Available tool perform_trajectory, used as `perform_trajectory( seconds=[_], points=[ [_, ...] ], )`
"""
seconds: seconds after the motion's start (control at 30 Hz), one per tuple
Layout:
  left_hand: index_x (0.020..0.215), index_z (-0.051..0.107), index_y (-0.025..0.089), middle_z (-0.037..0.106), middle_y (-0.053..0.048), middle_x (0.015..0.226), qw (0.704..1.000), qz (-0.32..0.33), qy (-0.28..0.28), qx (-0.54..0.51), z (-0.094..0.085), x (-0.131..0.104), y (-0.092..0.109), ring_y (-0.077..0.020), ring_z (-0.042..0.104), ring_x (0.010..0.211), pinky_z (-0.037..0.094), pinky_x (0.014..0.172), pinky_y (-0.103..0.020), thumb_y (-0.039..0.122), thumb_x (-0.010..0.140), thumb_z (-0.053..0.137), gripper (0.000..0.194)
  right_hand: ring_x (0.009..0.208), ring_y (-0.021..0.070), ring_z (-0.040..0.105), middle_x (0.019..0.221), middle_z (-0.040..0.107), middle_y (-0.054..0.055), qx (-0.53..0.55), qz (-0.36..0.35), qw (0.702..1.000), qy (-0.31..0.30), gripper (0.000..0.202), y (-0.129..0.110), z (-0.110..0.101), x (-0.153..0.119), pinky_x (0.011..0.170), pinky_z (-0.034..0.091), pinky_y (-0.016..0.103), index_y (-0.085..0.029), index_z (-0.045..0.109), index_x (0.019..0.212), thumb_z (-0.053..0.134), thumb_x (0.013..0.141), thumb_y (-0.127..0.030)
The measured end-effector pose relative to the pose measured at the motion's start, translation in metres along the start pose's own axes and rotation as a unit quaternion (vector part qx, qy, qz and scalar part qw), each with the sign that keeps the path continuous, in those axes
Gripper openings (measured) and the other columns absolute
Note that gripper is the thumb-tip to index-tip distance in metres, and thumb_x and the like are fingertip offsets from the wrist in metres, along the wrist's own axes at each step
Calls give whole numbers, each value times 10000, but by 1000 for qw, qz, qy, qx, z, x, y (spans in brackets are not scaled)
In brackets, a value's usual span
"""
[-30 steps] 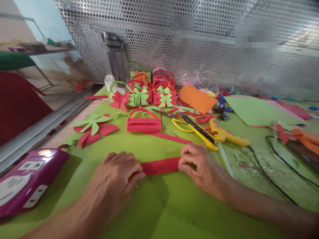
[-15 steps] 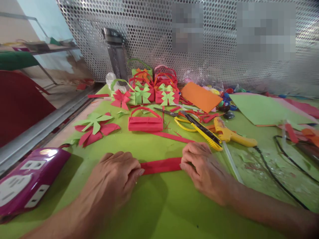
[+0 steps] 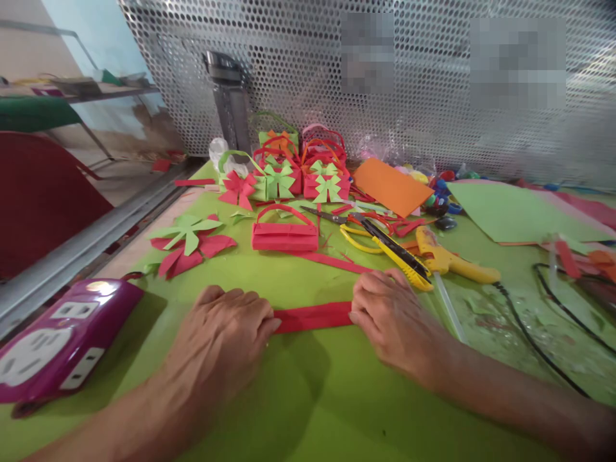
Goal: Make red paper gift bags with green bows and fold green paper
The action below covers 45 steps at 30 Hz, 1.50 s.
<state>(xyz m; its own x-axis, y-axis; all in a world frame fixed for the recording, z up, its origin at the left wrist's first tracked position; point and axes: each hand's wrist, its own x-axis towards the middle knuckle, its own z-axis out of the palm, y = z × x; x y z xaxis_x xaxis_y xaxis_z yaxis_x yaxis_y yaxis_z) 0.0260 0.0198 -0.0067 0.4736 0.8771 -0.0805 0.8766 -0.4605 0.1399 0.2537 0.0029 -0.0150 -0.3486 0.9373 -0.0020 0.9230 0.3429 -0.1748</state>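
A red paper strip (image 3: 314,316) stretches level between my hands, just above or on the green tabletop. My left hand (image 3: 231,330) pinches its left end, and my right hand (image 3: 394,317) grips the other end with curled fingers. Both strip ends are hidden by the fingers. Beyond the strip stands a small red paper handbag (image 3: 285,237) with a looped handle. A long thin red strip (image 3: 332,260) runs from the bag toward my right hand. To the left lie red and green paper bow cut-outs (image 3: 187,239).
Scissors with yellow handles (image 3: 359,239), a yellow utility knife (image 3: 397,256) and a yellow glue gun (image 3: 450,260) lie at right. Several decorated paper bags (image 3: 283,176) stand behind. A purple power strip (image 3: 67,333) sits at left. Orange (image 3: 392,186) and green sheets (image 3: 520,212) lie farther back.
The whole view has shifted slightly, so the scene sits a little farther right. Both hands keep their hold on the red strip, with almost no movement.
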Motion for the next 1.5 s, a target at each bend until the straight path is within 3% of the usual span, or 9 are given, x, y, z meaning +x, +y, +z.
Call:
perform_trajectory(
  seconds=[0.2,0.6,0.8,0.93,1.07,1.2,1.37,1.5],
  points=[
    [681,575,190,583,11,599,997,30,65,9,10,-1,-5,-155,486,543,312,688,-365,223,864,471,213,771,181,495,763,564,45,-2,-17,999,28,217,2,3,0,763,325,388,-156,562,629,505,830,-97],
    [649,566,187,581,-1,592,997,31,63,18,9,0,-3,-149,488,539,338,711,-364,210,858,444,243,727,171,508,739,575,39,-13,-24,999,35,232,4,4,1,733,325,372,-163,567,621,497,834,-105],
    [682,584,180,599,-18,626,1000,12,-3,15,3,1,0,-187,530,580,341,730,-405,199,875,421,253,732,169,521,756,594,46,-21,-10,1000,8,233,1,-1,2,737,342,377,-160,584,632,492,839,-106],
    [665,561,185,584,-8,604,998,22,41,29,6,1,-2,-174,512,569,331,734,-397,196,880,411,262,746,171,533,773,599,46,-28,0,1000,-4,197,-1,-4,3,748,358,376,-160,588,643,530,820,-98],
    [660,550,187,582,-4,599,998,33,38,34,9,1,-4,-153,492,543,332,722,-377,209,881,406,265,744,172,536,761,592,39,-35,3,999,-4,198,-2,-5,4,753,356,378,-163,586,629,545,806,-84],
    [654,537,190,586,0,591,996,44,75,31,12,1,-6,-150,490,537,329,716,-373,204,881,387,272,735,169,527,764,594,38,-37,7,999,-12,193,-3,-5,5,756,351,380,-160,593,633,552,808,-93],
    [647,519,188,588,3,592,996,43,75,29,14,0,-7,-151,500,538,332,714,-382,201,883,371,279,794,187,538,811,608,38,-33,17,999,-28,189,-5,-7,5,781,345,397,-164,591,668,537,833,-89],
    [749,538,194,591,18,608,995,52,76,40,12,0,-7,-139,488,520,336,735,-393,181,877,385,200,881,212,541,864,625,26,-3,38,999,-26,96,-7,-7,3,825,346,433,-175,596,803,594,810,-79]
  ],
)
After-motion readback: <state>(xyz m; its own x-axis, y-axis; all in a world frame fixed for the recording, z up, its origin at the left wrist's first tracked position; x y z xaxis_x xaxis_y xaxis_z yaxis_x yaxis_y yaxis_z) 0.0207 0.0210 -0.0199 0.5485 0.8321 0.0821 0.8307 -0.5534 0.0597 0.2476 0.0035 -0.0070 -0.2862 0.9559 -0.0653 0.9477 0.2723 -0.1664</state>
